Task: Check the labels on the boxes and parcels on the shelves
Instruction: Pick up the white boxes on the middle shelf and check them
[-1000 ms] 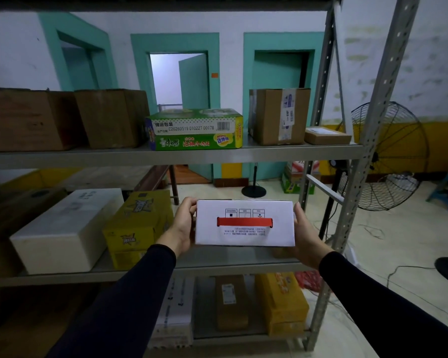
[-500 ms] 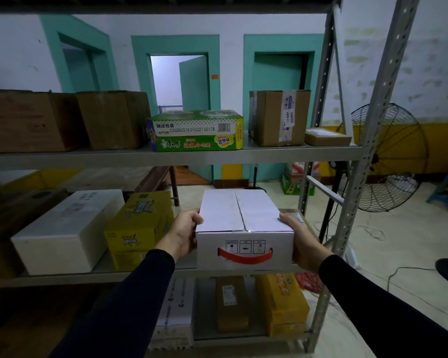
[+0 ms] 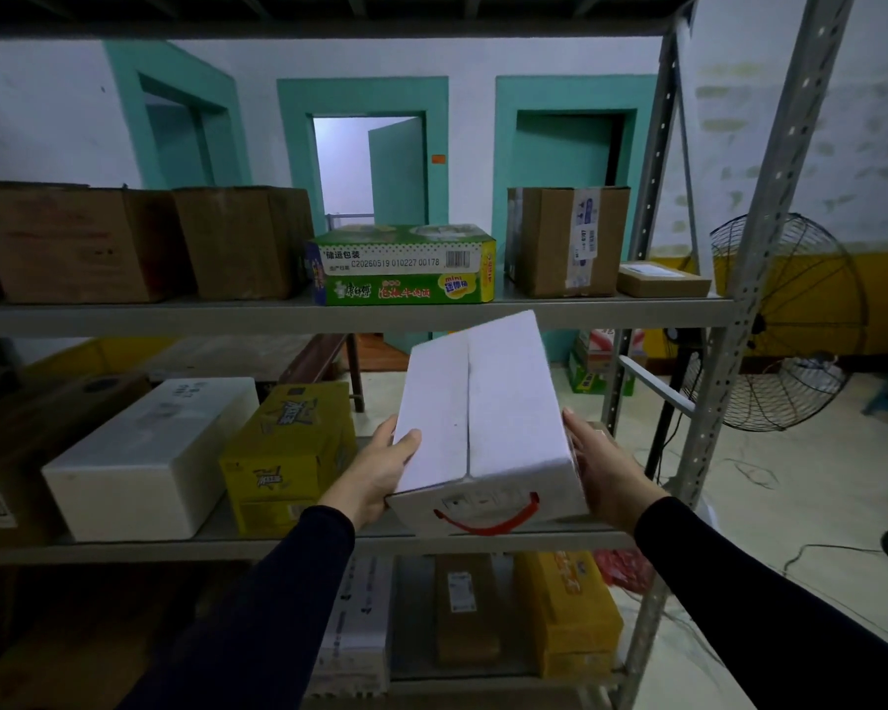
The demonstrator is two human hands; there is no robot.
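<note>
A person in dark long sleeves stands at a grey metal shelving unit [image 3: 349, 317] and holds a white box [image 3: 475, 417] between both hands, at the front edge of the middle shelf and toward its right end. The box is tilted: its long axis runs away from the person, with the far end raised and leaning slightly right, nearly level with the front edge of the upper shelf. The near end dips toward the person and shows a red strap handle [image 3: 487, 520] curving under a row of small printed symbols. A centre seam runs lengthwise along the top face.

The left hand [image 3: 380, 474] grips the near left corner, thumb curled over the top face and fingers beneath. The right hand [image 3: 603, 466] lies against the right side with fingers curved round it; the fingertips are hidden behind the box.

Half a second ago the box sat nearly level with its long axis straight ahead; since then the far end has risen and swung right. A second ago the handle end faced the person flat on.

Beside the box on the middle shelf stand a yellow carton [image 3: 288, 453] and a white foam box [image 3: 150, 453]. On the upper shelf sits a green noodle carton [image 3: 403, 266] with a barcode label.
</note>
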